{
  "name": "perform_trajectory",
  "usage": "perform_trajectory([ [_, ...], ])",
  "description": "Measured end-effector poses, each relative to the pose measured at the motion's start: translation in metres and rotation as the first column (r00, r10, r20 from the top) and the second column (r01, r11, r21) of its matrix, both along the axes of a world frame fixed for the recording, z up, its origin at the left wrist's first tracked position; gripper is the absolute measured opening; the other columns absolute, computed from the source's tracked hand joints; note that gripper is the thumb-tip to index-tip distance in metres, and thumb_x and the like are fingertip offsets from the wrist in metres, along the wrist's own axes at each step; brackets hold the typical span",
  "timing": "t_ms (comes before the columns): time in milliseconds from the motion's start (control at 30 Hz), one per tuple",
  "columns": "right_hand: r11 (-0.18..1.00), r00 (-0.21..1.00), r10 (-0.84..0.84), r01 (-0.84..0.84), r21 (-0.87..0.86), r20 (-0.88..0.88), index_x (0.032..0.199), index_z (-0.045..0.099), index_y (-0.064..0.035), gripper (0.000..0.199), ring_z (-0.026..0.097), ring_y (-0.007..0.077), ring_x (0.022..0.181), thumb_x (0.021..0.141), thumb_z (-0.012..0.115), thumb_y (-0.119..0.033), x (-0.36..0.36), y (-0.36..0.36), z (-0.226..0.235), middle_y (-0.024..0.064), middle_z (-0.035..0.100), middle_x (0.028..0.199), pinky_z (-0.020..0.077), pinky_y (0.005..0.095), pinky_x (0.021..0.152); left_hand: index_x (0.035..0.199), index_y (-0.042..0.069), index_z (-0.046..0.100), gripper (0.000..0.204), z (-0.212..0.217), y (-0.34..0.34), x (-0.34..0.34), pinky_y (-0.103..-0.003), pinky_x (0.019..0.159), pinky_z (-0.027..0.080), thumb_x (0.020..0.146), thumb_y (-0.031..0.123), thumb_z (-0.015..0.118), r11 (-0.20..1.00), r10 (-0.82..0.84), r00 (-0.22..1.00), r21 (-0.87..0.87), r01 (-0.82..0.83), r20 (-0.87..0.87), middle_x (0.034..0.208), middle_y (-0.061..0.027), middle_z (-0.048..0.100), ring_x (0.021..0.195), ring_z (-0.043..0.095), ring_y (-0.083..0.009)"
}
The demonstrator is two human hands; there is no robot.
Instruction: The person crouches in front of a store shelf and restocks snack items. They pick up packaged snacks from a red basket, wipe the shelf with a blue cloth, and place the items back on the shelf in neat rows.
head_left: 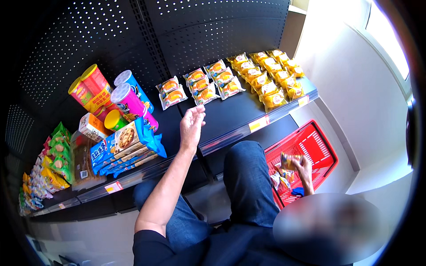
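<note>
My left hand [192, 125] is raised at the shelf's front edge, fingers loosely curled together with no item showing in them. Just beyond it lie wrapped snack cakes [205, 94] in clear and white packs, set out in short rows. Over the red shopping basket [327, 148] at the right, my right hand [303, 167] is closed on a small wrapped snack packet [289, 161]. Below that hand, more small packets [279, 181] lie inside the basket. Part of the held packet is hidden by my fingers.
The dark shelf [230, 119] carries yellow-wrapped snacks [268, 88] at the right. Left of my arm stand blue cookie packs [126, 144], tall snack canisters [126, 99], a white-and-orange box [93, 127] and green bags [60, 153]. My knee [248, 173] is beside the basket.
</note>
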State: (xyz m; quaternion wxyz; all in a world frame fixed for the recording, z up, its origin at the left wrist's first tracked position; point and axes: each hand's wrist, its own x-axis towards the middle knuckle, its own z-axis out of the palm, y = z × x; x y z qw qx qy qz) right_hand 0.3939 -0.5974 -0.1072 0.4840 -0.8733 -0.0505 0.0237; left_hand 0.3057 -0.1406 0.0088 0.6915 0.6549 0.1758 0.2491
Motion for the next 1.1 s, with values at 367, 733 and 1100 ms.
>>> perform_trajectory([
  [367, 0.944, 0.952, 0.266, -0.289, 0.161, 0.152, 0.124, 0.064, -0.0031, 0.029, 0.067, 0.0180, 0.102, 0.100, 0.065, -0.020, 0.014, 0.125, 0.100, 0.0110, 0.070, 0.113, 0.0556, 0.0325, 0.085, 0.140, 0.000, 0.050, 0.045, -0.003, 0.032, 0.027, -0.028, 0.091, 0.051, 0.100, 0.018, 0.059, 0.987, 0.156, 0.978, -0.023, -0.160, -0.139, 0.139, -0.0139, 0.057, 0.124, 0.057, -0.0167],
  [733, 0.824, 0.819, 0.531, -0.559, 0.090, 0.220, 0.138, 0.047, 0.0038, 0.056, 0.071, 0.0227, 0.078, 0.095, 0.069, -0.024, 0.102, 0.376, 0.112, 0.0204, 0.069, 0.105, 0.0571, 0.0352, 0.061, 0.149, -0.001, 0.042, 0.057, -0.023, 0.041, 0.053, -0.034, 0.100, 0.048, 0.098, 0.019, 0.058, 0.992, 0.118, 0.986, -0.033, -0.123, -0.114, 0.150, -0.0216, 0.047, 0.131, 0.053, -0.0247],
  [1100, 0.821, 0.822, 0.558, -0.526, 0.223, -0.116, 0.114, 0.059, 0.0117, 0.053, 0.067, 0.0150, 0.060, 0.090, 0.077, -0.032, 0.090, 0.378, 0.104, 0.0097, 0.066, 0.078, 0.0563, 0.0287, 0.046, 0.152, -0.005, 0.031, 0.068, -0.018, 0.039, 0.032, -0.037, 0.093, 0.055, 0.097, 0.022, 0.061, 0.979, 0.116, 0.970, -0.138, -0.147, -0.214, 0.136, -0.0212, 0.057, 0.119, 0.061, -0.0252],
])
